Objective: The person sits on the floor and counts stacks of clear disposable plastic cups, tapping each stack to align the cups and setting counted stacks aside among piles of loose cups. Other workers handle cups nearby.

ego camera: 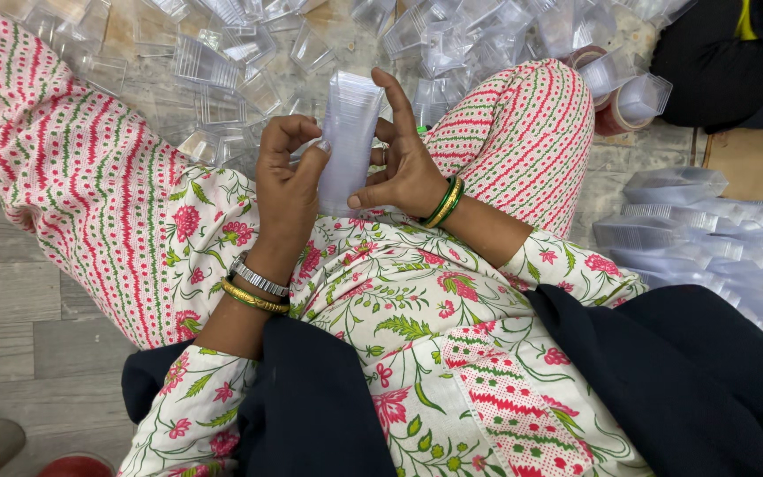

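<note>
1. Standing upright between both hands is a stack of clear plastic cups [349,141], nested into one tall column and held above the person's lap, just in front of the raised knee [523,132].
2. The left hand [286,181] grips the stack from its left side, fingers curled round the lower half and the thumb pressed against the front.
3. The right hand [404,168] clasps the stack from the right; its forefinger points up along the column's edge, while the thumb pinches the lower part.
4. On the left wrist sit a silver watch band [258,276] and a gold bangle [253,299], touching each other.
5. On the right wrist sit green and gold bangles [444,201].
6. The person wears a white floral tunic [399,300] with pink and green striped trousers, and a dark cloth [682,371] lies across the lap to the right.
7. Beyond the hands, a heap of loose clear cups [214,79] covers the floor, lying tipped at all angles.
8. Near the top right, two cups rest on a roll of tape [615,110].
9. At the right edge lie long nested rows of cups [708,230] on their sides.
10. Grey floor planks [11,309] show at the left.
</note>
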`<action>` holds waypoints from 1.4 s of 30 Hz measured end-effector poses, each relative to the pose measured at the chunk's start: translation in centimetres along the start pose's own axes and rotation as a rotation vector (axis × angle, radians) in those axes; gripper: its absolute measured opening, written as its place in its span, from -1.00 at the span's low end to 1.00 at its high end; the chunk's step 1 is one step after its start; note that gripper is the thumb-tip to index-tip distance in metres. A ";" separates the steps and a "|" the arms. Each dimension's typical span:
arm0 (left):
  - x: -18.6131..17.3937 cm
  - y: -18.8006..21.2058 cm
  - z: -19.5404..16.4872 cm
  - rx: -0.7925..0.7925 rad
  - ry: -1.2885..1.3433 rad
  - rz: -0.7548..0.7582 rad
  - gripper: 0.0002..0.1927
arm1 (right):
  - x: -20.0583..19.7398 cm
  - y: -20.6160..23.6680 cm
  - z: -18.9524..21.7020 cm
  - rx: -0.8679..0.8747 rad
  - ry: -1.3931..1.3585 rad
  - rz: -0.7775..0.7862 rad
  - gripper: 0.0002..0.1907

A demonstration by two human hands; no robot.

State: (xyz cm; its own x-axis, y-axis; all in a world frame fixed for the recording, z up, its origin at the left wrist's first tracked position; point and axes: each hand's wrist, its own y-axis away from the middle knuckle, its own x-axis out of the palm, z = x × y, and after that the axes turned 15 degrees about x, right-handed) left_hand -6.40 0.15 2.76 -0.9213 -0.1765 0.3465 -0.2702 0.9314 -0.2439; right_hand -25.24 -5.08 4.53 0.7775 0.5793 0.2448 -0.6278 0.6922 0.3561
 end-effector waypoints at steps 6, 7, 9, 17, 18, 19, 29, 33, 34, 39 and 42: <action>0.0 0.0 0.0 -0.013 0.018 -0.011 -0.82 | 0.0 0.0 0.1 0.012 0.005 -0.004 0.48; 0.0 -0.1 0.0 0.008 -0.009 -0.006 -0.83 | 0.1 0.0 0.1 0.013 0.009 -0.007 0.48; 0.0 -0.1 0.1 0.048 -0.062 0.003 -0.84 | 0.1 0.0 0.1 0.017 0.016 -0.012 0.48; 0.0 -0.2 0.9 0.035 -0.038 -0.025 -0.89 | 0.3 -0.1 0.3 0.033 0.071 -0.036 0.47; 0.0 -0.2 0.9 0.043 -0.031 -0.025 -0.89 | 0.3 0.0 0.3 0.033 0.073 -0.036 0.46; -0.1 -0.2 0.9 0.046 -0.027 -0.022 -0.90 | 0.4 0.0 0.3 0.032 0.067 -0.034 0.46; 0.0 -0.8 -0.4 -0.361 0.233 0.019 -0.68 | 0.3 -0.1 0.1 -0.052 0.063 -0.004 0.44; 0.0 -0.7 0.3 -0.360 0.124 0.069 -0.50 | 0.3 -0.1 -0.1 -0.029 0.054 0.006 0.40; -0.1 -0.6 0.6 -0.342 0.125 0.057 -0.52 | 0.2 -0.1 -0.2 -0.011 0.042 -0.002 0.34; -0.6 -0.5 1.8 -0.290 0.055 0.002 -0.60 | -0.7 -1.0 0.0 -0.068 0.094 -0.137 -0.17; -0.6 -0.7 2.2 -0.227 0.065 0.018 -0.65 | -1.2 -2.1 0.6 -0.160 0.098 -0.149 -0.42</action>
State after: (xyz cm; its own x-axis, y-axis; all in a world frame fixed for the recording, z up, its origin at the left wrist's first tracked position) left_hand -6.25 -1.08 0.67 -0.9036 -0.1452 0.4030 -0.1773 0.9832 -0.0433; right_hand -24.82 -7.51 4.00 0.8598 0.4990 0.1089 -0.5101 0.8282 0.2321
